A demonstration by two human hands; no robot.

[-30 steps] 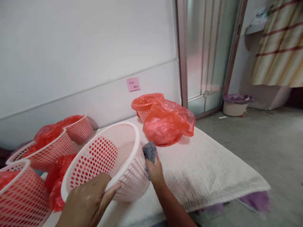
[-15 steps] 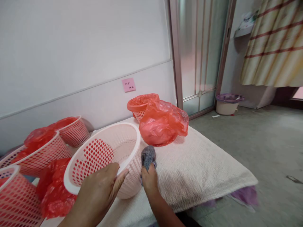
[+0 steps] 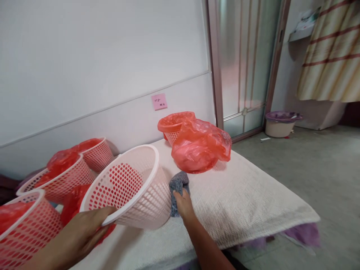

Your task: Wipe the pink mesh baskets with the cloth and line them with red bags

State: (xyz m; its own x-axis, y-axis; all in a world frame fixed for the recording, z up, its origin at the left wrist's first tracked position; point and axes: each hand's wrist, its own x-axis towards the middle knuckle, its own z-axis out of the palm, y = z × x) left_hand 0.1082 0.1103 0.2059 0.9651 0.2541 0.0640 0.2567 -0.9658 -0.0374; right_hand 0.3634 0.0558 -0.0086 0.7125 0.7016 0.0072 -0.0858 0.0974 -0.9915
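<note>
A white slatted plastic basket (image 3: 149,187) is tilted toward the left on the table's cloth cover. My left hand (image 3: 92,225) grips its near rim, thumb on top and fingers beneath. With my right hand (image 3: 184,204) I hold a grey-blue cleaning cloth (image 3: 176,187), bunched against the basket's outer right side. My fingers are closed on the cloth and partly hide it.
Perforated baskets (image 3: 67,180) with red plastic bags stand at the left. Behind the cloth, a red-bag-lined basket (image 3: 170,137) and a puffed red bag (image 3: 197,150) sit near the wall. A pink note (image 3: 159,102) is on the wall. A lined bin (image 3: 277,127) stands on the floor.
My left hand has moved left and down along the rim, and the basket leans more to the left. My right hand's grip on the cloth has shifted; more cloth hangs below it.
</note>
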